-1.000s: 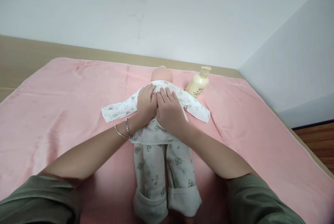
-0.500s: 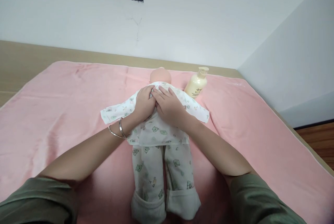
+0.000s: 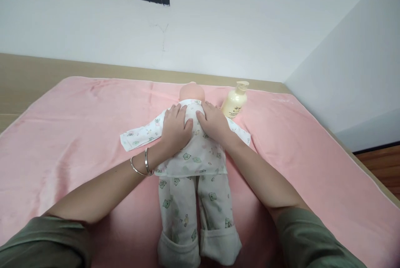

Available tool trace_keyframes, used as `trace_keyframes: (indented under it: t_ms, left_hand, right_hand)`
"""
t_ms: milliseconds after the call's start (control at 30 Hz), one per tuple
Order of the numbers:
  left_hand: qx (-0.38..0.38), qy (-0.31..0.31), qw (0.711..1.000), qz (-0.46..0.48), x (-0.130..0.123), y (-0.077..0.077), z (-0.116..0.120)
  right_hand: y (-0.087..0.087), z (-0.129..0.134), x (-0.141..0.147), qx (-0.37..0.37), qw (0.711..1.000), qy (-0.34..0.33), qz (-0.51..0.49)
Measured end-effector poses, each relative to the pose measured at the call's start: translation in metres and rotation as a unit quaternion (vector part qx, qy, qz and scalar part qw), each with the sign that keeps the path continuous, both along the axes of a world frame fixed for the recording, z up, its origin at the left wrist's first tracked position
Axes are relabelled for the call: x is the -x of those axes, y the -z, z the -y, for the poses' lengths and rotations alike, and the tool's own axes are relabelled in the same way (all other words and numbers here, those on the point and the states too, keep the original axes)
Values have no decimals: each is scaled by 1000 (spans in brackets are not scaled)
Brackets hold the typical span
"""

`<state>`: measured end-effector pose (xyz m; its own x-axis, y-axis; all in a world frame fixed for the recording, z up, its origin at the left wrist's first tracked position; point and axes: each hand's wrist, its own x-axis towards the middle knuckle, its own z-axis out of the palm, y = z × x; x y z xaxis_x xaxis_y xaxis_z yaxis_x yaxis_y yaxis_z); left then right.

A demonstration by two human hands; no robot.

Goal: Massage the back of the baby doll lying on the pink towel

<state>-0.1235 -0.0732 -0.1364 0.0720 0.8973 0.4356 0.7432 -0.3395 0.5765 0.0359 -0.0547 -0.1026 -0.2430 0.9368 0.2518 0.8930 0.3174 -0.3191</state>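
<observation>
A baby doll lies on a pink blanket, its bald head (image 3: 191, 92) toward the wall. It wears a white printed top (image 3: 200, 155) and matching trousers (image 3: 181, 205) with turned-up cuffs; its face is not visible. My left hand (image 3: 176, 128) rests flat on the left side of the top near the shoulder, thumb spread inward. On the right side of the top lies my right hand (image 3: 215, 123), palm down with its fingers extended. A gap of printed cloth shows between the two hands. Neither hand grasps anything.
A cream pump bottle (image 3: 235, 100) stands on the pink blanket (image 3: 103, 135), just beyond the doll's right-hand sleeve as seen here. Behind the blanket runs a wooden edge (image 3: 125, 70) against a white wall. Another wall rises on the right.
My hands were together, fingers overlapping on the middle of the doll's upper top. Now they are apart, the left one shifted left and the right one shifted right.
</observation>
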Motion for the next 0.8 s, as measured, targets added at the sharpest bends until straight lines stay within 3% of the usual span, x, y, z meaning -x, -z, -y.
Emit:
trace_keyframes:
  t_ms: [100,200,267,333,433,567,667,800]
  left_hand:
    - [59,7,998,22,9,-10,-17]
    - [89,1,995,41,16,-20,-27]
    - [77,8,997,1,14,-22,-23]
    - [42,28,997,-52,8,-22,-11]
    - [-7,39,996,-85,-4,-19,14]
    - [-5,27,993,-117,-10,-19,25]
    - [26,4,993,-114,-3,-23,10]
    - [49,-2,993,-109,4,-25,-9]
  right_hand:
    - [4,20,13,-47,998,19,39]
    - [10,42,25,-109,992,-13,60]
    - [10,48,28,-119,990,-44,57]
    - [8,43,26,-94,993,-57,35]
    - [1,19,15,-28,999,-25,-5]
    - [-4,-6,3,10,1000,10,2]
    - [-3,2,7,-21,999,10,40]
    - [2,37,24,-86,991,-21,102]
